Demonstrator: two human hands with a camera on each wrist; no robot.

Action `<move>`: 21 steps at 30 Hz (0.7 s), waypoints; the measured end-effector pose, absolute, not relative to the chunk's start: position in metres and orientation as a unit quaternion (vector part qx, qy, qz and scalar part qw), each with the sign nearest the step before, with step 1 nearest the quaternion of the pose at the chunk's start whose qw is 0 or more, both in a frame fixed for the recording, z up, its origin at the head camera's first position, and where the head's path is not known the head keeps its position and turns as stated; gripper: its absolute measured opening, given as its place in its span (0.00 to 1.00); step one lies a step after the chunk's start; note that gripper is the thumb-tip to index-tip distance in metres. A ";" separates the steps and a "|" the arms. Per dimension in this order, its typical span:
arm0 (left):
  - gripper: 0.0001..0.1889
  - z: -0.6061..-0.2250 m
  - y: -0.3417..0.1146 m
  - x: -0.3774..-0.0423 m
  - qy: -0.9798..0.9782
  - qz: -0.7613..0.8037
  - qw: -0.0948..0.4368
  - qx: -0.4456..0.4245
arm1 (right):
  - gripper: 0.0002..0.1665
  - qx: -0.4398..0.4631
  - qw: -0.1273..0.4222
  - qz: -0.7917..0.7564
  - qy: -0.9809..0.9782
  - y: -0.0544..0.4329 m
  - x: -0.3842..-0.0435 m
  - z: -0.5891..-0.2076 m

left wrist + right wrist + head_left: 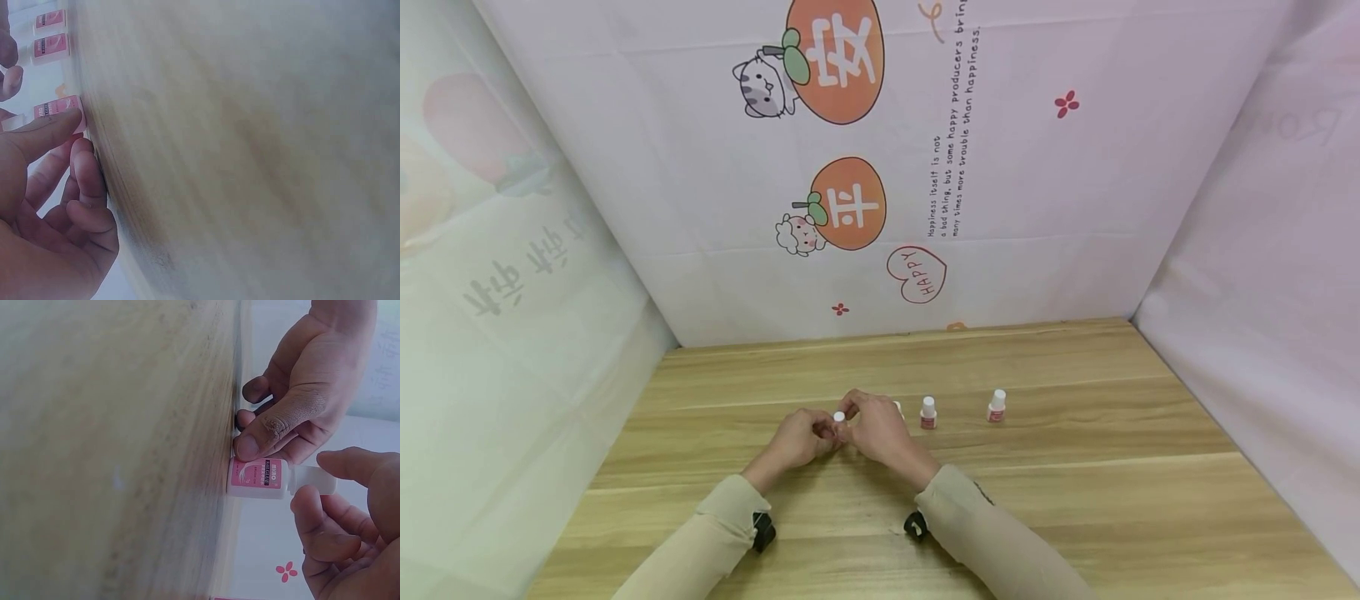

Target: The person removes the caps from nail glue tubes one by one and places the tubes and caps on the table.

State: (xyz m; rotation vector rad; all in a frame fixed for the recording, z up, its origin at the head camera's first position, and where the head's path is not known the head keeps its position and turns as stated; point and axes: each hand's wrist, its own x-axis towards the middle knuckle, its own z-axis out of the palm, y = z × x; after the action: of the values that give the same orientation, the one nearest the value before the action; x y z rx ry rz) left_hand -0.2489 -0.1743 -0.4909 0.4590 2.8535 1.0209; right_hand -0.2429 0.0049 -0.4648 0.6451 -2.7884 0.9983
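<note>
A small glue bottle point(259, 480) with a pink label and a white cap point(312, 480) stands upright on the table, between the two hands. My left hand point(802, 438) pinches its body low down, the thumb lying over the label. Around the cap are the thumb and forefinger of my right hand point(880, 427), pinching it from both sides. From the head, the cap's top shows between the hands, while most of the label is covered by fingers.
To the right stand two similar bottles, one near point(928, 413) and one farther off point(997, 407). A third bottle point(898, 408) is mostly hidden behind my right hand. Printed white cloth point(1030, 208) walls the wooden table point(1075, 483) at the back and sides.
</note>
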 end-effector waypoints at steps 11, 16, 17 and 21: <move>0.06 -0.492 -0.174 -0.250 0.930 0.333 0.035 0.149 | 0.08 0.214 0.056 0.326 -0.919 0.005 -0.244 -0.465; 0.06 -0.493 -0.174 -0.250 0.930 0.335 0.034 0.150 | 0.09 0.211 0.054 0.329 -0.919 0.005 -0.244 -0.465; 0.06 -0.493 -0.174 -0.251 0.930 0.334 0.033 0.150 | 0.09 0.211 0.053 0.331 -0.918 0.005 -0.243 -0.465; 0.06 -0.494 -0.175 -0.251 0.930 0.333 0.031 0.151 | 0.09 0.210 0.050 0.332 -0.918 0.005 -0.243 -0.464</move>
State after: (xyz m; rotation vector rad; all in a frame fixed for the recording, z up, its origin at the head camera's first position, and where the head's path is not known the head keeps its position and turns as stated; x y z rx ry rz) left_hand -0.2510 -0.1748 -0.4936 0.4651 2.8653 1.0267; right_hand -0.2431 0.0047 -0.4643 0.6398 -2.7965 1.0101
